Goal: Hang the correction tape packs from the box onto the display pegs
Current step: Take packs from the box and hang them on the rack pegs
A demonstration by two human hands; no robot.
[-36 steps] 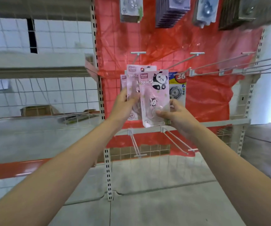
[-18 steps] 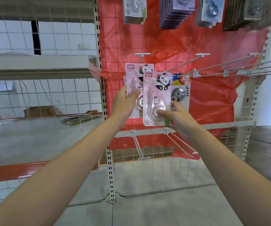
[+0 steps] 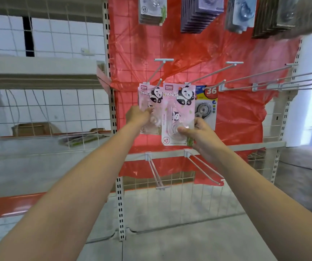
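Head view, frame centre: left hand (image 3: 138, 115) grips pink panda pack (image 3: 148, 108), right hand (image 3: 198, 134) pinches second pack (image 3: 177, 113) near peg (image 3: 204, 77) (neither clearly hung); most pegs bare, box unseen.

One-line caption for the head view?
Left hand and right hand each hold a pink panda correction tape pack up to display pegs.

White tiled wall (image 3: 61, 40) behind wire shelving (image 3: 44, 113) (left side); grey concrete floor (image 3: 179, 242); red sheet (image 3: 198, 49) backing.

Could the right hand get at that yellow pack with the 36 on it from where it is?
Probably yes: the yellow pack hangs just above the right hand, nothing between, but that hand grips a pink panda pack.
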